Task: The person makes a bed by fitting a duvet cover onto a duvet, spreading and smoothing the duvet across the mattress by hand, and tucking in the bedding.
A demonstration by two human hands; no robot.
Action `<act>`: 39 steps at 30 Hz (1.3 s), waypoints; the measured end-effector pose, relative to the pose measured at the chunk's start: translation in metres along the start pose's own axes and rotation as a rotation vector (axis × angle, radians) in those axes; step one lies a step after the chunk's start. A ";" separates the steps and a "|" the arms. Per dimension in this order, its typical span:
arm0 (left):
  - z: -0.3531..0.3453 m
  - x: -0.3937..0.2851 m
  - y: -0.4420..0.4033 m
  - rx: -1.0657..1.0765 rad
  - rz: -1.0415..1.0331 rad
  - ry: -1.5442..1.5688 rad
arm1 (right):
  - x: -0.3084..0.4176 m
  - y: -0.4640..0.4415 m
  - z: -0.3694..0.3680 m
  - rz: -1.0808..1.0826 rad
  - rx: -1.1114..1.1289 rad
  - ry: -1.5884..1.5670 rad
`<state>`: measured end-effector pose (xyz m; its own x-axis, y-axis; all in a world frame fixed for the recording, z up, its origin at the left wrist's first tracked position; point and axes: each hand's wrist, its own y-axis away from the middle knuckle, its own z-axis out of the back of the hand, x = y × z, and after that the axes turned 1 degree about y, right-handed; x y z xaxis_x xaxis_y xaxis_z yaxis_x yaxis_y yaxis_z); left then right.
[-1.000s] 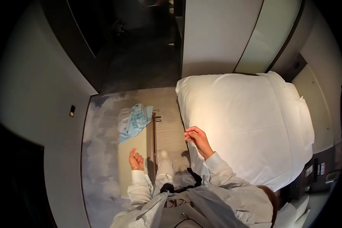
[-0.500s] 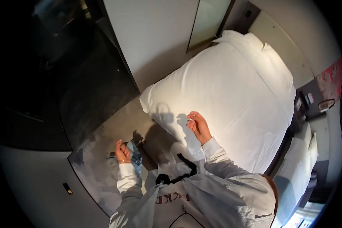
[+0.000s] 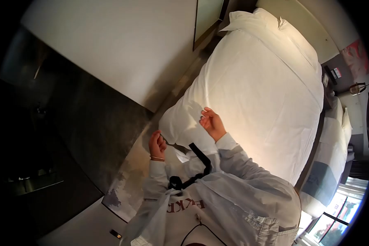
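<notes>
A large bed with a smooth white duvet [image 3: 258,94] fills the middle and right of the view. My right hand [image 3: 212,124] hovers over its near edge, palm turned inward, fingers loosely bent and apart, with nothing in it. By the bed's near left corner is my left hand [image 3: 157,145], held up with its fingers half curled and no object visible in it. Whether either hand touches the duvet is hard to tell. White pillows [image 3: 297,35] lie at the far end against the headboard [image 3: 315,24].
A pale wall [image 3: 110,45] stands left of the bed, with a framed panel [image 3: 207,20] on it. Dark glossy flooring [image 3: 110,110] lies at left. To the right are a nightstand [image 3: 328,82], a second bed [image 3: 326,160] and a window [image 3: 334,221]. A black strap [image 3: 201,158] hangs at my front.
The view has turned, bringing more of the window and second bed in. My left hand has moved up and right, towards the bed corner. The blue item beside it is out of sight.
</notes>
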<state>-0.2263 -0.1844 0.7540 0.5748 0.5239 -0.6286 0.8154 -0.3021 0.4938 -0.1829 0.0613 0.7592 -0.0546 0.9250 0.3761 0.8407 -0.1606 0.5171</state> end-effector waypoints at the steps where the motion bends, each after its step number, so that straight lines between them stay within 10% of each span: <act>1: 0.002 -0.005 -0.011 0.001 0.017 0.014 | -0.005 -0.013 -0.012 -0.010 0.029 -0.030; 9: 0.033 -0.068 -0.167 -0.074 0.115 -0.067 | -0.010 -0.100 -0.037 -0.002 -0.079 -0.245; 18: -0.050 -0.098 -0.260 0.580 0.303 -0.740 | -0.042 -0.171 -0.005 0.315 -0.297 -0.608; 39: -0.160 -0.121 -0.387 0.429 0.273 -0.742 | 0.073 -0.401 -0.060 0.215 -0.225 -0.545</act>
<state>-0.6226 -0.0034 0.7355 0.5276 -0.2142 -0.8221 0.5142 -0.6898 0.5097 -0.5560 0.1723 0.6251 0.4358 0.8970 0.0743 0.6653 -0.3766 0.6447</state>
